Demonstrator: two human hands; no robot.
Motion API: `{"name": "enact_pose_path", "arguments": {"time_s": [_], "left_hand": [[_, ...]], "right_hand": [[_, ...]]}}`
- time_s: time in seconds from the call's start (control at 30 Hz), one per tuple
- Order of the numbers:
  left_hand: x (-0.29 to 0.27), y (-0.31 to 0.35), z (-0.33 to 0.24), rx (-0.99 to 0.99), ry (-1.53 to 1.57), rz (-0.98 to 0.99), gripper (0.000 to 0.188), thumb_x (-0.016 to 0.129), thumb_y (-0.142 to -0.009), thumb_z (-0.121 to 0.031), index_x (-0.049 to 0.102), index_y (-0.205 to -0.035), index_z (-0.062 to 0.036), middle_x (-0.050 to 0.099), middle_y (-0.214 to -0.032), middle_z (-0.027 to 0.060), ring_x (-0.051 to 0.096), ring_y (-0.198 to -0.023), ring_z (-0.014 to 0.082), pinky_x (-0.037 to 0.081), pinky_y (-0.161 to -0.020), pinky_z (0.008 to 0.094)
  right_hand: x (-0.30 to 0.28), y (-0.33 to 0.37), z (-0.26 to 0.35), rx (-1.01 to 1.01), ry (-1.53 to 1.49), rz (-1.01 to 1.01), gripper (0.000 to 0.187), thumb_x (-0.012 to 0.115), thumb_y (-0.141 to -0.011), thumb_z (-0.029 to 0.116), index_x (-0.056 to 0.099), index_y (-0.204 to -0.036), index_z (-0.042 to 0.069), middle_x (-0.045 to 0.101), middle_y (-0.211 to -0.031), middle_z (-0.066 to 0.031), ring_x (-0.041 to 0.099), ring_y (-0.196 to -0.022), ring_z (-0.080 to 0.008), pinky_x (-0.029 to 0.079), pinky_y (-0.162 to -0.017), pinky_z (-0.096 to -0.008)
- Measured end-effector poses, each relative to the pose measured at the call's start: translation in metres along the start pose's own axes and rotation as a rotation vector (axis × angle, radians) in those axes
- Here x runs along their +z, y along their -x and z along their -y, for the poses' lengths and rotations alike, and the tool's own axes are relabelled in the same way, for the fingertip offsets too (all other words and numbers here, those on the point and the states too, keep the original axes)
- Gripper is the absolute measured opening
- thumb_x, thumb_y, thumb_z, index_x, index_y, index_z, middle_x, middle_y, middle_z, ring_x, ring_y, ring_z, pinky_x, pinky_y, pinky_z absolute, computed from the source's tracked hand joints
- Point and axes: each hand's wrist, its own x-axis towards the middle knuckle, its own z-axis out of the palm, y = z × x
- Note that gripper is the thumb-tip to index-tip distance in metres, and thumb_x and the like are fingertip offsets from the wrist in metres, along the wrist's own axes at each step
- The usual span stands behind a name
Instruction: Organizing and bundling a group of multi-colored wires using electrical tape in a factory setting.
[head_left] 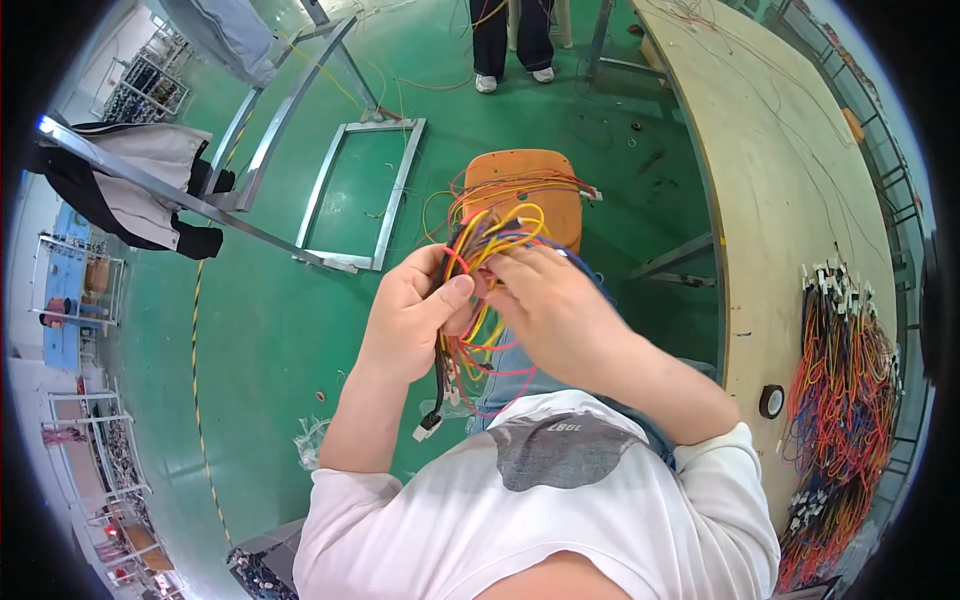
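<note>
In the head view, we see our left hand (415, 315) with its grip closed around a bundle of coloured wires (512, 222), thumb pressed in. Our right hand (560, 305) has its fingers curled at the same wires; we cannot tell how tight that grip is. The bundle is above our lap, near the orange seat (520, 168). On the surface (735, 180) to our right lie a black roll (771, 402) and heaped wires (845, 400).

A multicoloured wire bundle (492, 236), looped above, dangles a white connector (427, 429).
</note>
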Motion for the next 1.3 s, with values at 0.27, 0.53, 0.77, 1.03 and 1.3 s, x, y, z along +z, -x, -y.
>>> {"name": "enact_pose_path", "arguments": {"time_s": [0.27,0.53,0.77,1.03,1.3], "left_hand": [[-0.005,0.01,0.008,0.125,-0.335,-0.204,0.023,0.052,-0.081,-0.004,0.048,-0.102,0.0044,0.056,-0.075,0.0028,0.044,-0.058,0.0031,0.036,-0.052,0.018],[0.014,0.007,0.016,0.227,-0.529,-0.183,0.02,0.054,-0.078,-0.001,0.05,-0.097,0.0058,0.059,-0.077,0.0082,0.054,-0.07,0.0079,0.044,-0.061,0.0222],[0.023,0.008,0.025,0.458,-0.716,-0.209,0.022,0.055,-0.074,0.003,0.05,-0.096,0.0045,0.059,-0.077,0.0139,0.06,-0.069,0.0205,0.046,-0.06,0.0269],[0.036,0.004,0.035,0.748,-0.975,-0.206,0.04,0.051,-0.073,0.003,0.04,-0.111,0.0106,0.053,-0.087,0.0204,0.056,-0.077,0.0331,0.045,-0.063,0.0357],[0.024,-0.003,0.045,0.709,-1.117,-0.064,0.039,0.047,-0.078,0.0,0.035,-0.114,0.0122,0.051,-0.096,0.0225,0.053,-0.082,0.0353,0.045,-0.067,0.0382]], "right_hand": [[-0.021,0.019,0.007,0.326,-0.451,0.254,0.011,0.06,-0.071,0.001,0.058,-0.082,-0.001,0.052,-0.095,-0.013,0.05,-0.074,-0.0229,0.041,-0.063,-0.0309],[-0.008,0.013,0.008,-0.018,-0.446,0.029,0.014,0.068,-0.064,0.004,0.058,-0.074,0.002,0.057,-0.085,-0.0076,0.054,-0.079,-0.023,0.042,-0.069,-0.0311],[0.012,0.013,0.004,0.305,-0.499,-0.25,0.015,0.07,-0.065,0.002,0.057,-0.071,0.001,0.057,-0.068,-0.0041,0.052,-0.058,-0.0091,0.042,-0.051,-0.02],[0.006,0.001,0.005,0.711,-0.884,-0.361,0.013,0.066,-0.071,0.007,0.056,-0.071,-0.001,0.055,-0.06,-0.0013,0.048,-0.05,-0.0037,0.038,-0.043,-0.0169],[-0.002,0.004,-0.004,0.699,-1.123,-0.335,0.012,0.059,-0.074,-0.001,0.056,-0.085,-0.002,0.056,-0.076,-0.0058,0.053,-0.06,-0.0089,0.045,-0.05,-0.0192]]}}
